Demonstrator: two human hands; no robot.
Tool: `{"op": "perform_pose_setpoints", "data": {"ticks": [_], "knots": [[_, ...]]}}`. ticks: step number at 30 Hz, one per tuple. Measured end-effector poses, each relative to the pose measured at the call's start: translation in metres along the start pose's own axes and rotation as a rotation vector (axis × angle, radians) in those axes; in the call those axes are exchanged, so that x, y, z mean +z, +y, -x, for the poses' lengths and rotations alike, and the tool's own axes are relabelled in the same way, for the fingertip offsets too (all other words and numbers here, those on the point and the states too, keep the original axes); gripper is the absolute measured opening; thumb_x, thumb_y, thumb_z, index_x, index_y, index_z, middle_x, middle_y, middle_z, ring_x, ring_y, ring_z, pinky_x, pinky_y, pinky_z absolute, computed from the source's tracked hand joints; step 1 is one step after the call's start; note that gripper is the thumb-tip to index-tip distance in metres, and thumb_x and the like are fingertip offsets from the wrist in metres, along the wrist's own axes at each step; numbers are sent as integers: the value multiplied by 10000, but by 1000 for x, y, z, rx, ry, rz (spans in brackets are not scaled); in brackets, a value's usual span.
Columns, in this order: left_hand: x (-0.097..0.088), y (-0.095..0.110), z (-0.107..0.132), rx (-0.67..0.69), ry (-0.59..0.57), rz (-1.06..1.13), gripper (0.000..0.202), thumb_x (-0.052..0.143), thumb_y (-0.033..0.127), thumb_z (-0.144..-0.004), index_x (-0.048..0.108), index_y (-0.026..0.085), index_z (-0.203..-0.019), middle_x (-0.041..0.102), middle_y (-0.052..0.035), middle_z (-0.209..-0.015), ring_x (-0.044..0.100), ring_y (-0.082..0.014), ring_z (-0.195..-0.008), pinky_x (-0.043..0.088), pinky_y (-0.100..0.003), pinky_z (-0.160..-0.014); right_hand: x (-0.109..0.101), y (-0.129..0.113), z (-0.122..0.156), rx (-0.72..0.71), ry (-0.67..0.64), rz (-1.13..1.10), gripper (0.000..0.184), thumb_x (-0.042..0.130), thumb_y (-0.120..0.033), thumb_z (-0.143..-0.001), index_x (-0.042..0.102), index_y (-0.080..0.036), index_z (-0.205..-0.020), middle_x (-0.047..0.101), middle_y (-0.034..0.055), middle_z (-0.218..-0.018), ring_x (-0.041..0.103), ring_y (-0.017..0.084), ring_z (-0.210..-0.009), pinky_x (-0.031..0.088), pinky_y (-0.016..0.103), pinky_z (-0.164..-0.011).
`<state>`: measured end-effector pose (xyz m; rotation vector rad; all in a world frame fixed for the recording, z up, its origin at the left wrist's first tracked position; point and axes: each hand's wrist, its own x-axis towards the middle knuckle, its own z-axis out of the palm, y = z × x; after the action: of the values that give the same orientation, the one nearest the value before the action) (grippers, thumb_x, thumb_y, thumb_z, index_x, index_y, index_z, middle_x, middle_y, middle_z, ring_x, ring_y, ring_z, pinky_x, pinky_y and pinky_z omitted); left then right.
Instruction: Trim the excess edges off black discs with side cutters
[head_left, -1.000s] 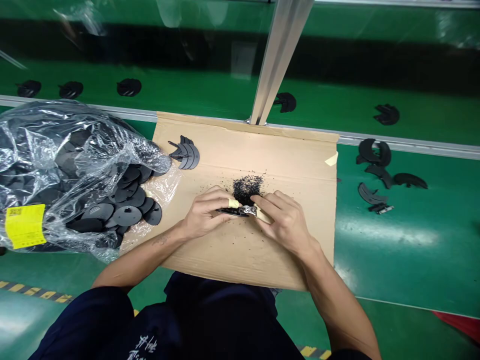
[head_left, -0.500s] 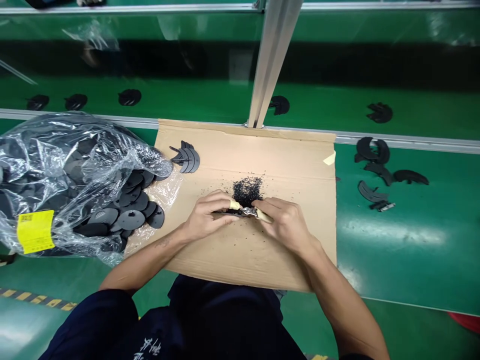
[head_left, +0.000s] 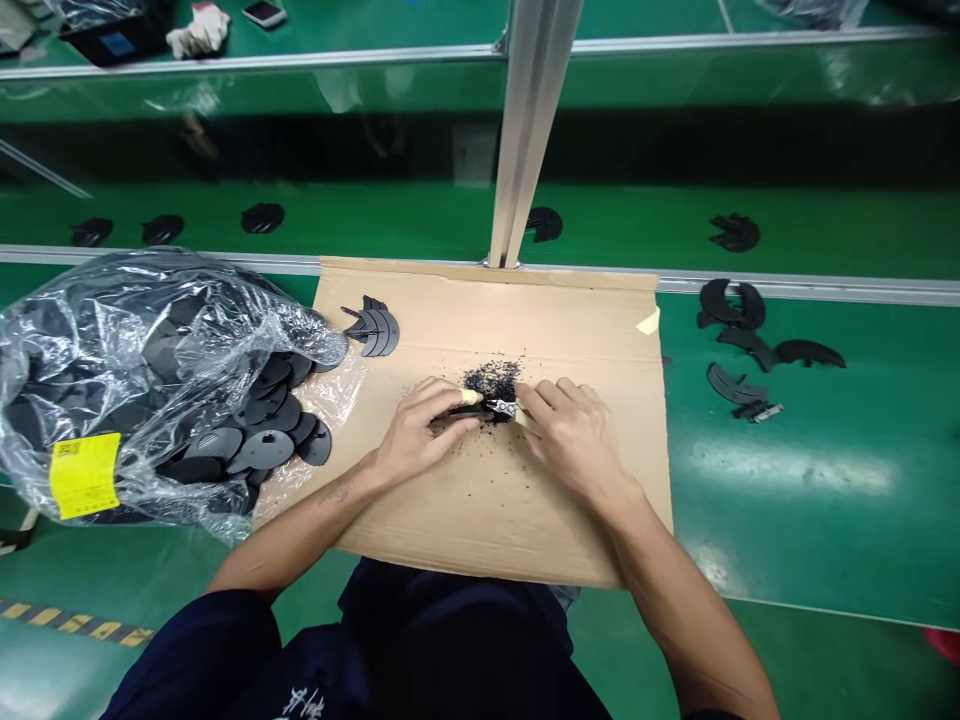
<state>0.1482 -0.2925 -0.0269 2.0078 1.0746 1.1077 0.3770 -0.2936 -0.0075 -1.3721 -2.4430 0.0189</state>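
Observation:
Over the middle of a cardboard sheet [head_left: 465, 520], my left hand [head_left: 420, 430] pinches a dark plastic piece [head_left: 456, 411] between thumb and fingers; most of it is hidden. Closed around a pair of small metal nippers [head_left: 504, 408], my right hand [head_left: 577, 440] holds their jaws against or very near the piece's right end. Pale yellow covers wrap a fingertip of the left hand and a digit of the right. Just beyond the jaws lies a heap of tiny black scraps [head_left: 491, 378]. A small stack of black curved parts [head_left: 379, 330] rests at the cardboard's far left.
At left, a clear plastic bag [head_left: 142, 330] spills black discs [head_left: 262, 450] onto the cardboard edge; it bears a yellow label [head_left: 85, 475]. Loose black curved parts [head_left: 742, 345] lie on the green table at right. A metal post [head_left: 531, 130] rises behind the cardboard.
The camera view has tilted slightly up, showing more of the far shelf. Both hands stay over the scraps; the nippers' jaws have shifted slightly, and the right hand's fingers look a little less tightly curled.

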Motion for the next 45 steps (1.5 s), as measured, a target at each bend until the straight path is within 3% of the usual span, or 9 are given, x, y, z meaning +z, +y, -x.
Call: {"op": "perform_pose_setpoints", "data": {"ticks": [7,10,13,17,22,28,31,38,45], "knots": [[-1,-1,0,-117,44,253,208,755,326,-892,742,172,-1031,716,-81,-966,624,-153,-841,524,-280,-758,0,-1,-1,145,10,-812,142,630,-225,-912,680,-206,-1043,693,59,-956,622,180,-782,496,307,-669],[2,3,2,-101,33,320,189,784,296,-870,739,175,-1008,705,-70,-946,627,-139,-828,521,-254,-740,0,-9,-3,129,114,-964,151,711,-320,-905,682,-202,-995,684,78,-1003,651,194,-880,540,334,-738],[2,5,3,-59,-13,349,233,800,325,-855,741,176,-1025,704,-75,-953,639,-146,-852,524,-247,-723,2,-16,-3,83,180,-1014,132,726,-314,-904,671,-202,-946,691,75,-955,662,191,-865,553,341,-736],[-4,5,0,-61,-160,516,447,619,571,-930,752,160,-1046,724,-125,-965,678,-202,-909,559,-313,-760,3,-18,-1,5,204,-1030,48,683,-242,-927,659,-205,-908,707,73,-916,677,183,-827,552,333,-710],[-10,4,-4,-118,-265,585,245,714,406,-918,764,166,-917,727,-95,-866,683,-165,-799,555,-271,-704,3,-17,0,-116,188,-982,15,665,-213,-931,655,-214,-920,711,56,-894,676,172,-811,539,330,-730],[-13,6,-2,-38,-328,520,234,710,387,-923,765,166,-873,731,-93,-843,679,-157,-749,561,-281,-695,-1,-14,2,-133,61,-965,88,598,-241,-971,657,-209,-912,701,58,-855,652,168,-771,531,332,-722],[-11,6,-1,-33,-296,515,216,715,369,-922,763,164,-878,727,-88,-837,677,-149,-749,555,-265,-687,0,-14,1,-106,71,-989,73,645,-258,-950,659,-205,-902,696,60,-856,650,168,-767,533,324,-706],[-1,1,2,-209,-154,619,278,748,432,-887,739,154,-901,710,-73,-848,669,-148,-765,544,-248,-677,8,-19,1,-34,262,-853,76,668,-256,-930,683,-217,-994,719,76,-948,682,196,-851,558,368,-774],[-2,-6,3,-379,-55,757,365,688,530,-909,696,165,-925,709,-46,-872,670,-140,-752,544,-250,-698,12,-18,2,195,60,-1001,311,709,-465,-898,679,-189,-1038,715,59,-887,654,177,-755,537,304,-674]]}}
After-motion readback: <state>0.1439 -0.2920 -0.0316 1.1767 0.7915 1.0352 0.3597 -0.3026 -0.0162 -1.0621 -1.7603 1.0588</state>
